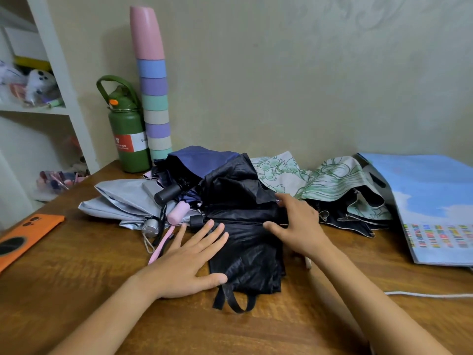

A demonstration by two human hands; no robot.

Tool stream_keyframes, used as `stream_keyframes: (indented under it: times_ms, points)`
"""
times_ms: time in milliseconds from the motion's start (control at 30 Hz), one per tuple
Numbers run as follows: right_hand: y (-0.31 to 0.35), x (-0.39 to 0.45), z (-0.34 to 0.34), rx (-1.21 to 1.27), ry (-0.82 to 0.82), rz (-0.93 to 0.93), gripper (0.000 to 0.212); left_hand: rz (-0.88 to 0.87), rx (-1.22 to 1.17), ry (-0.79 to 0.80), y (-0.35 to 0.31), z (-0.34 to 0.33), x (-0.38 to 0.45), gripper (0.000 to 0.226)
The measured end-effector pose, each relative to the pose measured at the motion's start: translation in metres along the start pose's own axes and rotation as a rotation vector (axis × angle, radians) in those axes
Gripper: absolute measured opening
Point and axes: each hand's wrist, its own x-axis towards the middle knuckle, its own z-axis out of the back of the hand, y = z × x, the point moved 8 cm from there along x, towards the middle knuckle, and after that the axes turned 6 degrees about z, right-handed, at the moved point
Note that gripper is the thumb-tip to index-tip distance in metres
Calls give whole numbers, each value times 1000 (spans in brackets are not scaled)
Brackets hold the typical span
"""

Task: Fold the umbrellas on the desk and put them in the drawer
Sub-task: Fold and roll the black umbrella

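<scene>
Hands first: your left hand (189, 260) lies flat, fingers straight and spread, pressing the near-left edge of the black umbrella (245, 242) against the desk (76, 290), while your right hand (297, 224) rests on the fabric's right side with the fingers slightly bent, touching rather than gripping. The two hands are apart, one on each side of the black canopy. That umbrella lies collapsed in front of you at the near edge of a pile, its strap (234, 301) trailing toward you. Behind it sit a navy umbrella (202, 160) with a black handle (167, 194), a silver one (120, 198) to the left, a pink handle (178, 212) between them, and a green-flowered one (330, 178) to the right; where one canopy ends and the next begins is hard to tell in the tangle. No drawer is in view. The cloth will likely be thin, light and slippery, sliding under a flat palm, and the ribs underneath are stiff but easy to bend, so smooth the panels along the ribs rather than across them. Take hold at the shaft or handle for lifting, and pinch the strap to wrap it. An orange phone (25, 237), a green bottle (129, 134) and a stack of cups (153, 98) stand near the pile, so keep sweeping motions small.
</scene>
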Motion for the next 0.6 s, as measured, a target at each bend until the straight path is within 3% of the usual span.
stream_keyframes:
  times_ms: [133, 267, 367, 467, 600]
  points:
    - [18, 14, -1, 64, -70, 25, 80, -1, -5, -11, 0, 0, 1, 84]
    - [40, 16, -14, 140, -35, 107, 28, 4, -8, -11, 0, 0, 0, 84]
    - [58, -7, -3, 223, -69, 217, 30, 7, -24, -22, 0, 1, 0, 85]
    - [59, -36, -4, 459, -1, 283, 15, 14, -24, -31, 1, 1, 1, 86]
    - [54, -56, 2, 751, -89, 216, 68, 19, -35, -37, 3, 0, 2, 86]
